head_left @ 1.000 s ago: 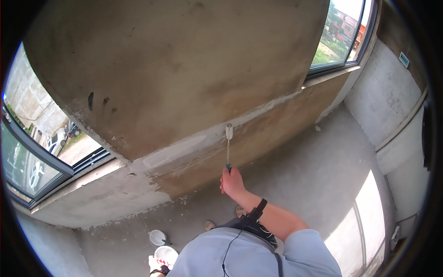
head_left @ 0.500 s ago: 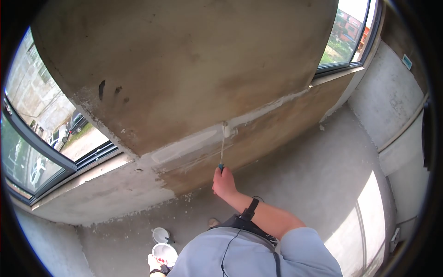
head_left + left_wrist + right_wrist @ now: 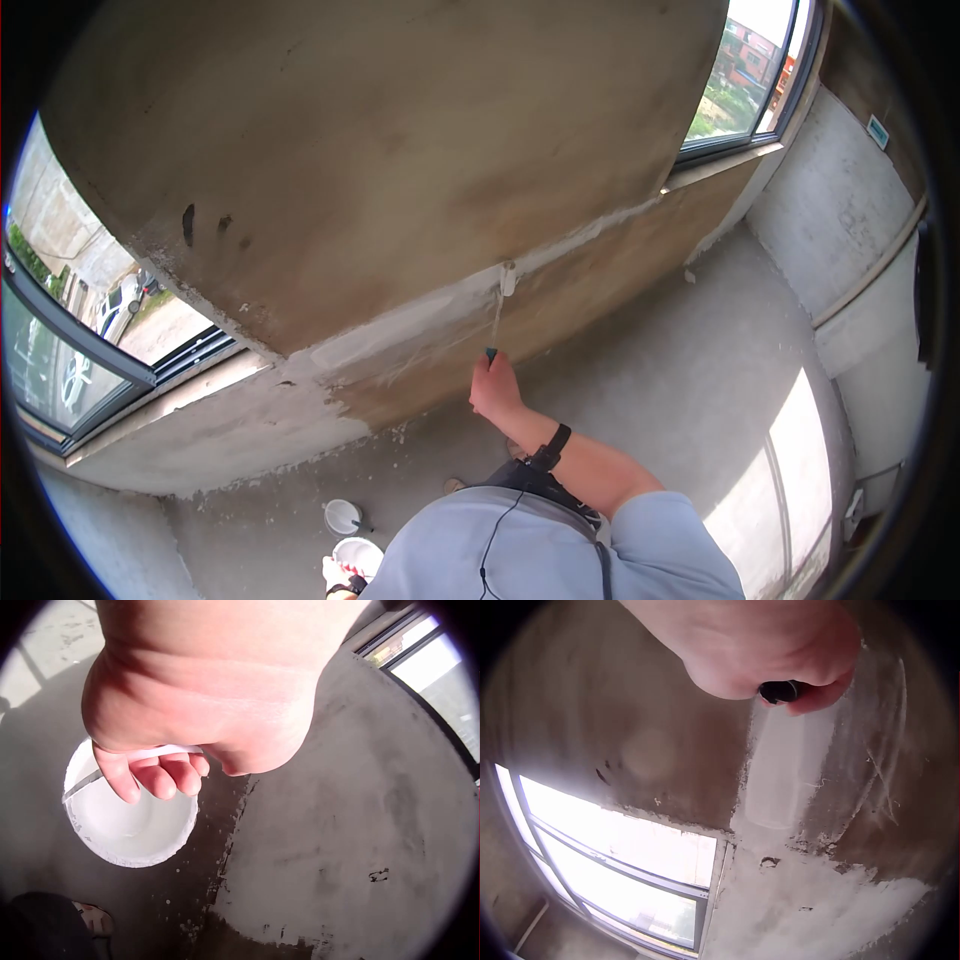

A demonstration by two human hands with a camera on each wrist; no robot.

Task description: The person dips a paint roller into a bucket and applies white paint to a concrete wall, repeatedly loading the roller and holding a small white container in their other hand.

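Note:
My right hand (image 3: pixel 496 385) grips the teal handle (image 3: pixel 491 354) of a long-stemmed roller. Its small white head (image 3: pixel 509 279) lies against the wall on a pale band. The right wrist view shows my right hand (image 3: pixel 780 645) curled round the dark handle end (image 3: pixel 778 691); the roller head is hidden there. Low in the head view, my left hand (image 3: pixel 335 573) holds a white bucket (image 3: pixel 360 553) at its rim. In the left wrist view, the fingers of my left hand (image 3: pixel 199 697) curl over a white edge, above a white bucket interior (image 3: pixel 127 825).
Another white bucket (image 3: pixel 342 517) stands on the grey floor (image 3: pixel 640 400), with something dark at its side. Windows flank the brown wall (image 3: pixel 400 130), the left one (image 3: pixel 80 350) with a sill at its foot. Sunlight falls on the floor at right.
The roller head moved left along the pale band, then back to the right, past where it was a second ago. My left hand keeps its hold on the bucket.

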